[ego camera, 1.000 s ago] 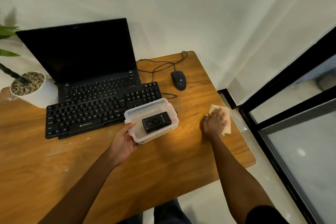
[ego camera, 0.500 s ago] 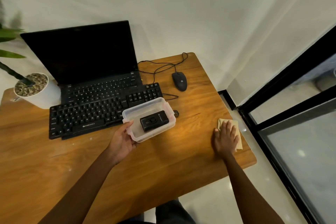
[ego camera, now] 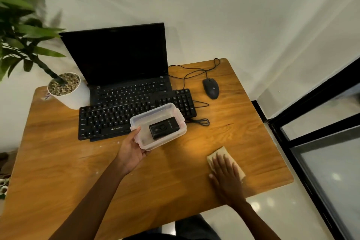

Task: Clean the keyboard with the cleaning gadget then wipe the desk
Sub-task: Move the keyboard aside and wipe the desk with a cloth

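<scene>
I find my right hand (ego camera: 227, 176) spread flat on the cloth (ego camera: 218, 154) near the desk (ego camera: 58, 161)'s right front corner, most desktop lying leftward; my left hand (ego camera: 130, 154) grips the box (ego camera: 142, 140) with the gadget (ego camera: 164, 128), by the keyboard (ego camera: 109, 121).

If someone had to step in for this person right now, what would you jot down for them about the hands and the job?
Left hand: grips the clear box by its near corner, at the keyboard's front edge; the black cleaning gadget lies inside.
Right hand: flat, pressing the tan cloth on the desk, near its right front corner.
Done: the gadget is boxed, so the keyboard cleaning seems finished; I cannot confirm it.
Left: wipe the rest of the desk and set the box down.
</scene>
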